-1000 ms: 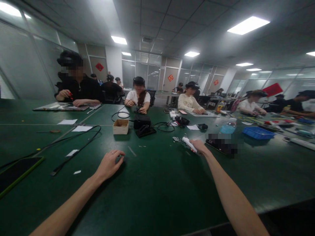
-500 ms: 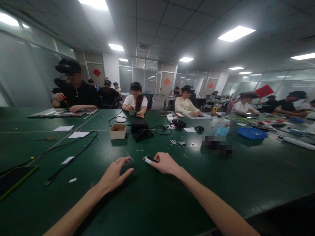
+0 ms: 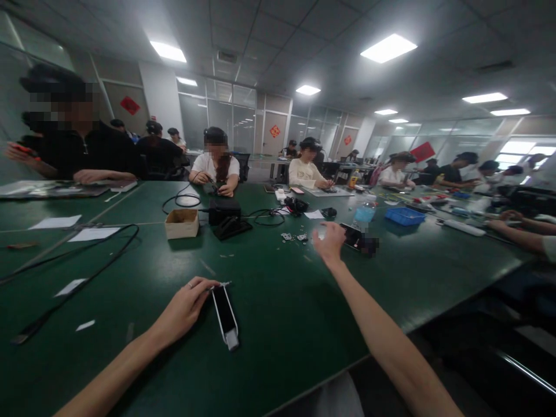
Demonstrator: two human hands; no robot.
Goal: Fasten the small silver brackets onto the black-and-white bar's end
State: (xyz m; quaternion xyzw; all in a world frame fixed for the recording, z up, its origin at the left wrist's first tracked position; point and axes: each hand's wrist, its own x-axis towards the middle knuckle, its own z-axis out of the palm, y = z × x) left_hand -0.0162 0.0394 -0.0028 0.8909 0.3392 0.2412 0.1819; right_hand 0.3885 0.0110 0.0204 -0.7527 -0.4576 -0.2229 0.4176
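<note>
Pinch that white-framed device by its long sides, probably light, stiff, slickish. Can't tell the grip of left hand, at its far end, or right hand.

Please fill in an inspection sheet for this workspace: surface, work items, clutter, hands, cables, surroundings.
Surface: glossy green tabletop, with seams toward the left.
Work items: narrow black-faced device with white edges, beside the left hand; small grey parts farther away.
Clutter: open cream-coloured box; blue plastic tray; white paper sheet.
Hands: left fingertips at the device's far end, grip unclear; right hand blurred near the grey parts, hold unclear.
Cables: long black cable along the left side.
Surroundings: co-workers seated opposite, one in a white top; bright rectangular ceiling light.
</note>
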